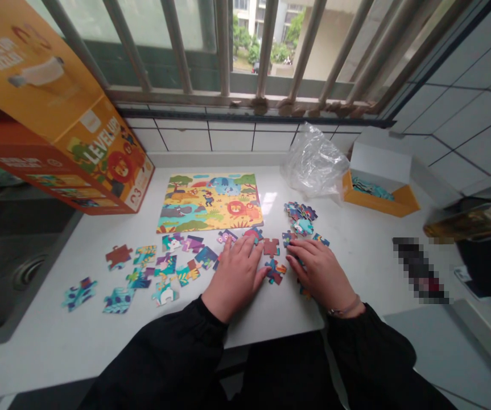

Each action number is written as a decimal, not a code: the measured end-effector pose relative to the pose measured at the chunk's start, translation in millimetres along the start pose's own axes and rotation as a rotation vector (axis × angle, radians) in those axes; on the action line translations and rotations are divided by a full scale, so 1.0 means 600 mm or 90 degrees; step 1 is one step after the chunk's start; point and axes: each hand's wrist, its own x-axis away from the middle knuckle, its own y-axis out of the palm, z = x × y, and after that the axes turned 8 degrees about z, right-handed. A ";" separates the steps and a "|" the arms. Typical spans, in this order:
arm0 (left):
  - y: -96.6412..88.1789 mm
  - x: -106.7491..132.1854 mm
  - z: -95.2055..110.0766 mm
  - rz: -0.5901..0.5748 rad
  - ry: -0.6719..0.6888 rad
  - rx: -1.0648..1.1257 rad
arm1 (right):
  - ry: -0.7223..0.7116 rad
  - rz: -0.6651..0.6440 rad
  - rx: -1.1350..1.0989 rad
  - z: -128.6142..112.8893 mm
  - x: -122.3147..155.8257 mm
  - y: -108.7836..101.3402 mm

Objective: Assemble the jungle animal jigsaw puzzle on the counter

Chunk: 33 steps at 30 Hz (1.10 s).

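My left hand [237,274] lies palm down over some jigsaw pieces, its fingers stretched forward and partly covering a red piece [252,233]. Opposite it, my right hand [317,266] rests with fingers extended, the tips beside a small dark puzzle piece [288,238]. Between the hands are a brown-red piece [271,246] and a blue and orange piece [275,271]. Loose pieces spread leftward, among them a purple piece [205,257] and a teal penguin piece [165,291]. A heap of pieces [300,212] sits beyond my right fingers. What lies under both palms is hidden.
A colourful animal picture board [211,202] lies behind the pieces. An orange puzzle box [112,154] stands left, near a sink [19,273]. A clear plastic bag [313,162] and an open small box [379,193] with teal pieces are at the back right.
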 end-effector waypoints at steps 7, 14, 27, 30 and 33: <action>-0.015 -0.001 -0.001 0.023 -0.030 0.002 | 0.056 0.106 0.040 0.030 -0.062 -0.008; -0.016 -0.002 -0.005 0.039 -0.091 -0.021 | 0.175 0.061 0.141 0.081 -0.151 0.057; -0.013 -0.002 -0.005 0.075 -0.080 0.095 | 0.131 0.114 -0.025 0.090 -0.161 0.054; -0.012 -0.002 -0.006 0.067 -0.079 0.104 | 0.119 0.156 -0.099 0.091 -0.162 0.052; -0.009 -0.002 -0.008 0.056 -0.072 0.111 | 0.116 0.182 -0.117 0.089 -0.161 0.049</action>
